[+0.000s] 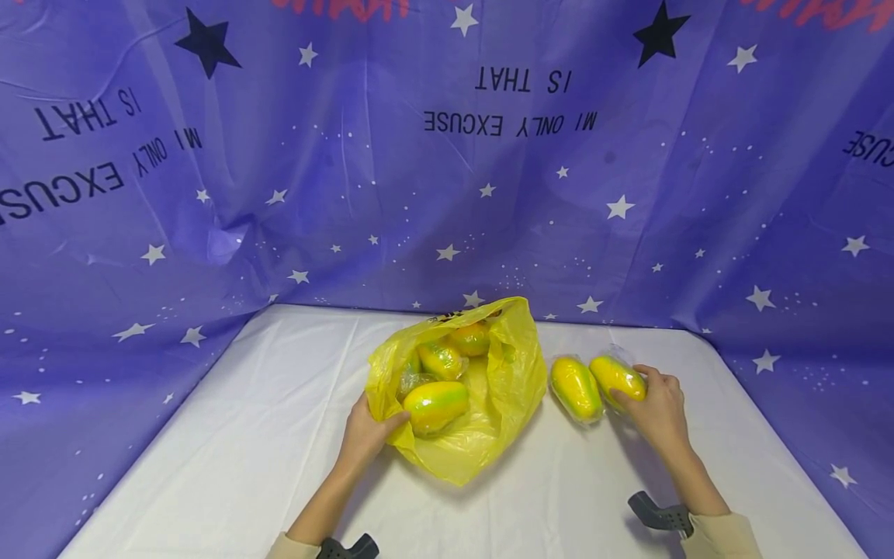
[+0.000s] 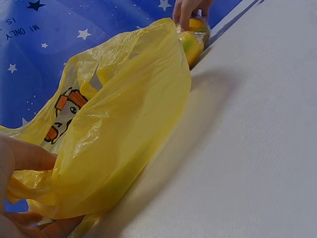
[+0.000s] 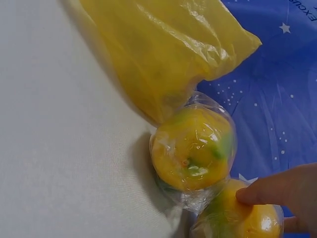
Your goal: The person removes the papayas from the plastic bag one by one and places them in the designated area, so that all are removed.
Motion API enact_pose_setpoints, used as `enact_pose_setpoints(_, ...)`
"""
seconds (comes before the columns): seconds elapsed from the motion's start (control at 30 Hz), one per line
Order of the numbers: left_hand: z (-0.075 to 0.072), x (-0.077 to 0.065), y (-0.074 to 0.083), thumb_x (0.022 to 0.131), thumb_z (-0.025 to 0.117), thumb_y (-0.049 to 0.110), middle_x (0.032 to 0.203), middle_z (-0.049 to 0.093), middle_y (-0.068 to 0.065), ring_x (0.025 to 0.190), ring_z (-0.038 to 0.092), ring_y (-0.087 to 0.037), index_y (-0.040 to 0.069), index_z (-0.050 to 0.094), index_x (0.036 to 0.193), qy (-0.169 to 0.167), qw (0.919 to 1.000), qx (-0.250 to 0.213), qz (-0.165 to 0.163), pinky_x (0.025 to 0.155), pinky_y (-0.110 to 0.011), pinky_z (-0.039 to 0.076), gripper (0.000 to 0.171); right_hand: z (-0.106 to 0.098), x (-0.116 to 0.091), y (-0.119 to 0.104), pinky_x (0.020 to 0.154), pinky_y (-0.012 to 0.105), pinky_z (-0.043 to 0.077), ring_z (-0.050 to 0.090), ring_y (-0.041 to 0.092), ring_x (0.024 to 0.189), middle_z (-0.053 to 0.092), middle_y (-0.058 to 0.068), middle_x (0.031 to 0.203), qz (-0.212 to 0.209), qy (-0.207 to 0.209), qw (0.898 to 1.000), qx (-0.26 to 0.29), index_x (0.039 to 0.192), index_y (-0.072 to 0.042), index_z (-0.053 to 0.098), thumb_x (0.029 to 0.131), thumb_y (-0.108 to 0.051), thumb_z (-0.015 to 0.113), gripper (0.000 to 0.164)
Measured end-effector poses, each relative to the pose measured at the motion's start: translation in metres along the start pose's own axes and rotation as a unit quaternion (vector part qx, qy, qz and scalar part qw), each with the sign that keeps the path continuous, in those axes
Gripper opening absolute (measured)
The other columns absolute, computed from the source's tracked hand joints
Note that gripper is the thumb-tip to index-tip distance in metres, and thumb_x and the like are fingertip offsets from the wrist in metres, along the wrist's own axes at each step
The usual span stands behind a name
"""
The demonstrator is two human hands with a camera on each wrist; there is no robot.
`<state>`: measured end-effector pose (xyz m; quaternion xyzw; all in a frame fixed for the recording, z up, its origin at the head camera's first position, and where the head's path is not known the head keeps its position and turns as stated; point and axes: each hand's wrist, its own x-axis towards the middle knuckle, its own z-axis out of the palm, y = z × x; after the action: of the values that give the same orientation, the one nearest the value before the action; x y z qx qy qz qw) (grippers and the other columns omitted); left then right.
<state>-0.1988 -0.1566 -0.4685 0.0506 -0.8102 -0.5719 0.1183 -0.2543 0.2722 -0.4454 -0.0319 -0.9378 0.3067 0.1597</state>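
Observation:
A yellow plastic bag (image 1: pixel 513 419) lies on the table with its mouth spread, and several plastic-wrapped papayas (image 1: pixel 436 407) show inside it. My left hand (image 1: pixel 368 429) grips the bag's left rim, thumb inside; the left wrist view has the thumb and fingers on the yellow film (image 2: pixel 124 109). To the right of the bag, my right hand (image 1: pixel 656 404) holds a wrapped yellow-green papaya (image 1: pixel 618 380) between thumb and fingers. Beside it a second wrapped papaya (image 1: pixel 576 390) lies on the cloth, close to the bag in the right wrist view.
A white cloth (image 1: pixel 244 435) covers the table. Behind and along both sides hangs a purple-blue curtain (image 1: pixel 447 194) printed with stars and lettering. A dark strap mount (image 1: pixel 660 514) sits on the right wrist, another (image 1: pixel 349 548) on the left.

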Motion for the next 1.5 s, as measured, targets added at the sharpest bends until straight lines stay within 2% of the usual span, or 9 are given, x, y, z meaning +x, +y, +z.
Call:
enact_pose_setpoints(0.33, 0.0011, 0.0006, -0.0015, 0.075, 0.078, 0.011, 0.116, 0.061, -0.023, 0.107, 0.059, -0.037, -0.009, 0.051, 0.125, -0.001, 1.0000, 0.004, 0.006, 0.095, -0.048, 0.047, 0.060, 0.0013, -0.0011, 0.0044, 0.088, 0.063, 0.035, 0.038, 0.055, 0.109, 0.044, 0.040, 0.115, -0.005, 0.003, 1.000, -0.006, 0.128, 0.013, 0.046, 0.082, -0.020, 0.074, 0.063)
enact_pose_setpoints(0.83, -0.0010, 0.0006, -0.0029, 0.076, 0.079, 0.013, 0.113, 0.062, -0.022, 0.104, 0.060, -0.036, -0.010, 0.051, 0.124, 0.000, 0.9999, 0.015, 0.007, 0.092, -0.047, 0.049, 0.060, 0.0040, -0.0010, 0.0022, 0.085, 0.061, 0.034, 0.034, 0.057, 0.110, 0.042, 0.042, 0.117, -0.018, 0.007, 1.000, -0.005, 0.128, 0.014, 0.044, 0.082, -0.020, 0.074, 0.065)
enact_pose_setpoints(1.27, 0.0011, -0.0025, -0.0024, 0.075, 0.079, 0.013, 0.115, 0.062, -0.022, 0.106, 0.059, -0.037, -0.008, 0.051, 0.125, -0.005, 0.9999, 0.014, -0.001, 0.094, -0.049, 0.048, 0.061, 0.0035, -0.0021, 0.0072, 0.091, 0.064, 0.035, 0.039, 0.055, 0.110, 0.044, 0.042, 0.119, -0.014, -0.006, 1.000, -0.004, 0.131, 0.016, 0.040, 0.083, -0.018, 0.073, 0.068)
enact_pose_setpoints(1.5, -0.0002, -0.0007, -0.0030, 0.075, 0.079, 0.013, 0.114, 0.063, -0.021, 0.104, 0.061, -0.035, -0.008, 0.051, 0.125, 0.002, 0.9998, 0.016, 0.009, 0.093, -0.047, 0.049, 0.061, 0.0037, -0.0006, 0.0034, 0.091, 0.066, 0.035, 0.039, 0.056, 0.110, 0.044, 0.042, 0.119, -0.024, -0.008, 1.000, 0.005, 0.131, 0.018, 0.039, 0.084, -0.017, 0.072, 0.068)
